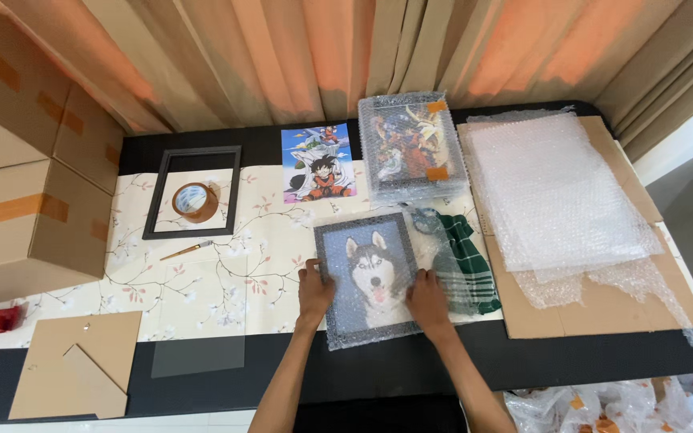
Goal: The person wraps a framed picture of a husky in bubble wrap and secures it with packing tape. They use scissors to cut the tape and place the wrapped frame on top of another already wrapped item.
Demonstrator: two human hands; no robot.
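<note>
A framed picture of a husky dog point(368, 273), wrapped in bubble wrap, lies on the table in front of me. My left hand point(314, 290) presses on its left edge and my right hand point(427, 298) presses on its right edge, fingers spread flat. Behind it lies a second bubble-wrapped frame point(412, 147) with a cartoon picture, sealed with brown tape. A loose cartoon print point(318, 163) rests to the left of that frame.
An empty black frame point(156, 192) surrounds a roll of brown tape point(195, 201); a thin brush or pen point(188, 250) lies below. Bubble wrap sheets point(551, 192) on cardboard sit right, a green checked cloth point(467, 261) beside the husky picture. Cardboard boxes point(26, 176) stand left; a frame backing board point(78, 365) and a clear pane point(198, 355) lie at front left.
</note>
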